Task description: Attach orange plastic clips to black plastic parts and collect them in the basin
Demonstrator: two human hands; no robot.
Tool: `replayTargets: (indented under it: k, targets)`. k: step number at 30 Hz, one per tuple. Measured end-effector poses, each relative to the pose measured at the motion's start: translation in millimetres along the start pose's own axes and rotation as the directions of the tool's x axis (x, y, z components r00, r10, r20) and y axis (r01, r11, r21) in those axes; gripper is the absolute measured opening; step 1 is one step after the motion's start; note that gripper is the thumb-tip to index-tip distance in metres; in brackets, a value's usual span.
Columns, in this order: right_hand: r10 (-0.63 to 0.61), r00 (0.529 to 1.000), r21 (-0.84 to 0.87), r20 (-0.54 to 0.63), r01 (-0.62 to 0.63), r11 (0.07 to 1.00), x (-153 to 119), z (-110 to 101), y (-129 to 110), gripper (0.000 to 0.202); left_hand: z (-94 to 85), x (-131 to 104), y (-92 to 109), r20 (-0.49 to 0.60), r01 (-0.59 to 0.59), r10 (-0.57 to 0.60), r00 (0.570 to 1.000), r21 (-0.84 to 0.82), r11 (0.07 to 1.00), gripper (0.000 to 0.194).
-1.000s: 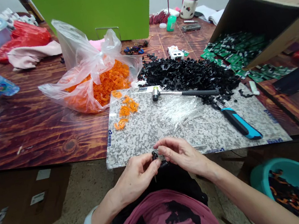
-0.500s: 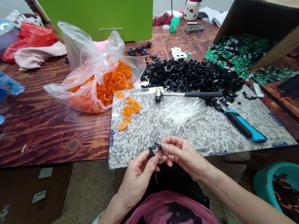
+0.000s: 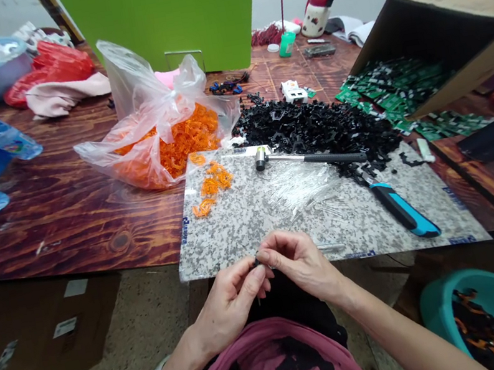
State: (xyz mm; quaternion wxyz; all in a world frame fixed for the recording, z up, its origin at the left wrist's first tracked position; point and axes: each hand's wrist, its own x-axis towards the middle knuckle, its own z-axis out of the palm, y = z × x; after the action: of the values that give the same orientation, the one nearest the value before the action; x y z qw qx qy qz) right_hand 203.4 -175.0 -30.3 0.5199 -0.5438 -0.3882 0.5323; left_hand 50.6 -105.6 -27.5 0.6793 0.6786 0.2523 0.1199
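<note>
A small black part (image 3: 256,262) is pinched between my two hands, just off the near edge of the speckled board (image 3: 237,237). My left hand (image 3: 234,294) is closed on it, thumb over the fingers. My right hand (image 3: 290,260) pinches at its right side with thumb and forefinger. Fingers hide most of the part. On the board lie orange pieces (image 3: 210,185), a heap of thin clear strips (image 3: 299,189), a hammer (image 3: 313,158) and blue-handled pliers (image 3: 405,209). Behind them is a pile of black parts (image 3: 313,126).
A plastic bag (image 3: 145,145) of orange pieces stands at left behind the board. A cardboard box (image 3: 458,4) spills green circuit boards (image 3: 401,89) at right. A teal tub (image 3: 440,291) sits low at right. A green panel (image 3: 162,16) rises behind.
My fingers have closed further around the black part, which showed as a curved shape before and is now mostly hidden. Both hands sit slightly lower in view.
</note>
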Motion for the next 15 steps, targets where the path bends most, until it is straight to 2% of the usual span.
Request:
replayTargets:
  k: [8, 15]
  targets:
    - [-0.098, 0.990, -0.272, -0.100, 0.067, 0.960, -6, 9, -1, 0.033, 3.1, -2, -7, -0.024, -0.077, 0.077, 0.997, 0.030, 0.997, 0.032]
    - [0.059, 0.998, -0.046, -0.008, -0.059, 0.997, 3, -4, 6, 0.043, -1.2, 3, -10, -0.061, 0.072, -0.081, 0.995, -0.141, 0.987, 0.032]
